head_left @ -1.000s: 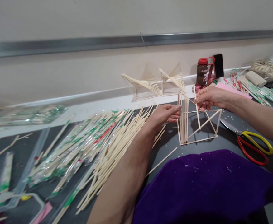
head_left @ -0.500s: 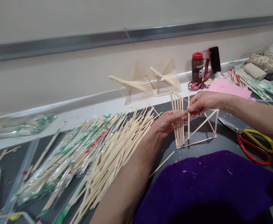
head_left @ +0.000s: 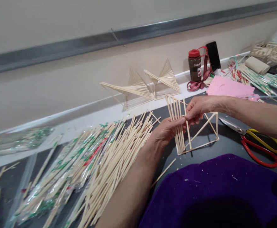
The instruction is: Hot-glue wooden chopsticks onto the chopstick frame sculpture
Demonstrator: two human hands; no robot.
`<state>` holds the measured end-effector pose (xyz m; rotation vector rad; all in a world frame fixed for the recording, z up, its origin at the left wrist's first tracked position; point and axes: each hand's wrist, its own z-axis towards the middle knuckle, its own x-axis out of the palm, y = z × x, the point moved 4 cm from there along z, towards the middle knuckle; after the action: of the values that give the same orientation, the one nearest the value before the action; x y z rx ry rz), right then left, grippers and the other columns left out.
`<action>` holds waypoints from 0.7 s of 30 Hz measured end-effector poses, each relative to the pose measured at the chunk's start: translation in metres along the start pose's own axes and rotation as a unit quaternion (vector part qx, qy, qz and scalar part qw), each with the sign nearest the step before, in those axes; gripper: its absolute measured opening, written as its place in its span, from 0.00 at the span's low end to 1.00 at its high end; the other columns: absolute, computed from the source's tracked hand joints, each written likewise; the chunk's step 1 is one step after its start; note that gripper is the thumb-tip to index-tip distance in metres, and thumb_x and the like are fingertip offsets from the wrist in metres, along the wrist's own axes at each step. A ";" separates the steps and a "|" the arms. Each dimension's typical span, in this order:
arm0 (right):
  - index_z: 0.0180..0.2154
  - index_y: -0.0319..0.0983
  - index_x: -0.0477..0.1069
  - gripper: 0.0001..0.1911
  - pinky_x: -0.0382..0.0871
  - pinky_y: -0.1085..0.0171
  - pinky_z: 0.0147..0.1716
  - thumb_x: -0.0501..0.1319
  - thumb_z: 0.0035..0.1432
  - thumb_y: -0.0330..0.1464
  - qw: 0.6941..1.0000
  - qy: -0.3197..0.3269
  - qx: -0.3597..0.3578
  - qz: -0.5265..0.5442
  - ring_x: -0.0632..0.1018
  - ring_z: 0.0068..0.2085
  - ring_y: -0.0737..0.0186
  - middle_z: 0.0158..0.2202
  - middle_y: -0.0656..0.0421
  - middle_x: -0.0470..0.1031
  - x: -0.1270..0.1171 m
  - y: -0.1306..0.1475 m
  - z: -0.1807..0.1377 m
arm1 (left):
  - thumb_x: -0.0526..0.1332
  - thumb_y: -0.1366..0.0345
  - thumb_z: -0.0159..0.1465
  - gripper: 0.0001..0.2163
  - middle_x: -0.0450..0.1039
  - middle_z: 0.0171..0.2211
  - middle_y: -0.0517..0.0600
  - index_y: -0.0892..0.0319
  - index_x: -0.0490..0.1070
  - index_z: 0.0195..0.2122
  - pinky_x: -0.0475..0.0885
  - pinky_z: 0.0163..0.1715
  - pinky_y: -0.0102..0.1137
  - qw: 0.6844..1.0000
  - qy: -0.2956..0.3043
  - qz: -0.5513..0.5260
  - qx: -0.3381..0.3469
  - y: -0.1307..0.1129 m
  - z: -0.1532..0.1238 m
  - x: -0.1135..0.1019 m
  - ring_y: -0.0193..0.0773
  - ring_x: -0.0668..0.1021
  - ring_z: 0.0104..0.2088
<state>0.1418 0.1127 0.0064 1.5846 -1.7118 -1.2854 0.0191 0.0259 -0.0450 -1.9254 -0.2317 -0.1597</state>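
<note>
A small frame of wooden chopsticks [head_left: 204, 145] stands on the dark table in front of me, with several sticks side by side along its left part and crossed sticks at its right. My left hand [head_left: 169, 129] is closed around the row of upright sticks, thumb pointing right. My right hand [head_left: 196, 108] pinches a single chopstick [head_left: 188, 136] near its upper part. That stick slants slightly, its lower end at the frame's bottom bar; whether it touches the bar I cannot tell. The two hands' fingertips meet near the stick.
Loose chopsticks [head_left: 119, 158] and wrapped chopsticks [head_left: 67, 164] lie at left. Scissors [head_left: 249, 136] with red and yellow handles rest at right. Two twisted stick models [head_left: 138, 90], a red-capped bottle [head_left: 194, 66], a phone [head_left: 213, 56] and a pink sheet [head_left: 228, 88] sit along the wall.
The single chopstick, upright before, now leans with its top to the left, nearer the row of sticks. My right hand has moved slightly left with it. The view has turned a little.
</note>
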 end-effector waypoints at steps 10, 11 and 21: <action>0.25 0.37 0.75 0.07 0.68 0.70 0.26 0.67 0.55 0.27 0.999 0.036 0.001 -0.019 0.76 0.23 0.71 0.21 0.63 0.77 0.004 0.000 0.012 | 0.72 0.60 0.48 0.09 0.74 0.24 0.47 0.58 0.76 0.25 0.68 0.32 0.33 0.995 -0.056 -0.032 0.082 -0.007 0.001 0.009 0.35 0.74 0.25; 0.25 0.37 0.75 0.08 0.69 0.70 0.26 0.66 0.56 0.28 0.999 0.037 0.004 -0.020 0.76 0.23 0.71 0.21 0.63 0.77 0.004 0.000 0.012 | 0.71 0.60 0.48 0.09 0.74 0.24 0.47 0.58 0.75 0.24 0.69 0.32 0.33 0.994 -0.060 -0.035 0.083 -0.007 0.001 0.010 0.35 0.74 0.25; 0.25 0.36 0.74 0.08 0.67 0.71 0.26 0.66 0.57 0.27 0.998 0.049 0.001 -0.031 0.76 0.22 0.71 0.20 0.63 0.76 0.004 0.004 0.013 | 0.72 0.65 0.45 0.08 0.73 0.21 0.46 0.60 0.74 0.23 0.68 0.26 0.30 0.984 -0.138 -0.069 0.088 -0.007 -0.002 0.011 0.32 0.73 0.22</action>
<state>0.1280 0.1128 0.0033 1.6852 -1.6170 -1.2154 0.0283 0.0270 -0.0350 -1.7523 -0.5488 0.0372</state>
